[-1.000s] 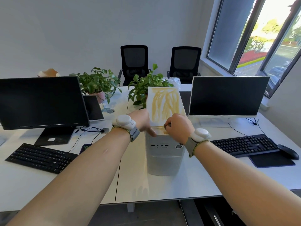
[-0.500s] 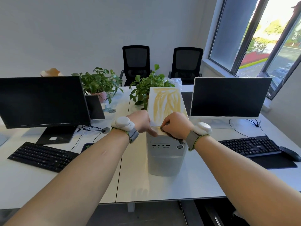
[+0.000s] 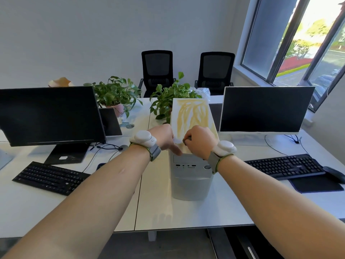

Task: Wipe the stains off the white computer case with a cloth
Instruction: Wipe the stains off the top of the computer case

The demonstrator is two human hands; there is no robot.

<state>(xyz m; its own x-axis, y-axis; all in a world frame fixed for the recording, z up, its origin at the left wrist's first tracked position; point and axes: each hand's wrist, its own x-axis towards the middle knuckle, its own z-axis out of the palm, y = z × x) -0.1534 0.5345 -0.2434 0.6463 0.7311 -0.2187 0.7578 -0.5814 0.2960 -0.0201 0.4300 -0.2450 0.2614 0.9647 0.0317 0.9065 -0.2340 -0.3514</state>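
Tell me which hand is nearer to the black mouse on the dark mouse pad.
Right. The right hand rests on the white computer case, on the side toward the black mouse. The left hand is at the case's far side.

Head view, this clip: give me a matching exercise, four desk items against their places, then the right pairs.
Things:
1. white computer case
2. mouse
3. pink plant pot
4. left hand

Places:
A. on a dark pad at the right desk edge, beside a black keyboard
B. upright on the desk, between the two monitors, yellow stains on its top
C. at the near left corner of the case top
D. behind the left monitor

Pairs: 1-B, 2-A, 3-D, 4-C
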